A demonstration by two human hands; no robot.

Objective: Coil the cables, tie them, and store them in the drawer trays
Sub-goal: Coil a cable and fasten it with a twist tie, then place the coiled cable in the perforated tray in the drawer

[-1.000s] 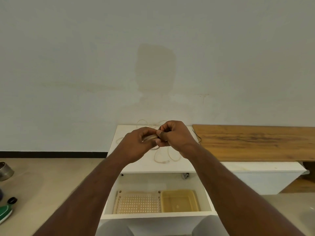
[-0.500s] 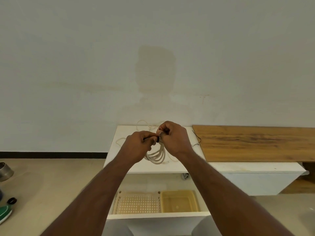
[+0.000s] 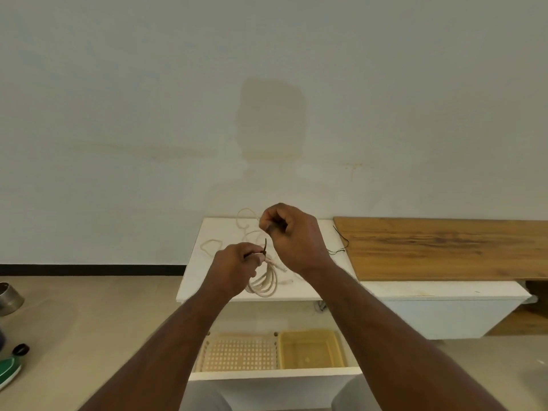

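Note:
My left hand [image 3: 237, 266] grips a coiled white cable [image 3: 264, 284] above the white cabinet top [image 3: 195, 280]; its loops hang below my fist. A dark tie [image 3: 264, 247] sticks up from the coil at my left fingers. My right hand [image 3: 292, 235] is closed a little above and to the right, its fingertips pinched; whether it holds the tie's end I cannot tell. A second white cable [image 3: 237, 229] lies loose on the cabinet top behind my hands. Below, the open drawer holds a perforated pale tray [image 3: 240, 354] and a yellow tray [image 3: 311, 348], both without cables.
A wooden board [image 3: 444, 247] lies on a low white unit to the right, with a thin black wire [image 3: 341, 241] at its left edge. On the floor at far left are a metal cup [image 3: 9, 298], a black cap [image 3: 20, 349] and a green object [image 3: 9, 372].
My hands have come apart: the right hand rose up and to the right, the left hand dropped slightly with the coil. The dark tie now shows standing up from the coil.

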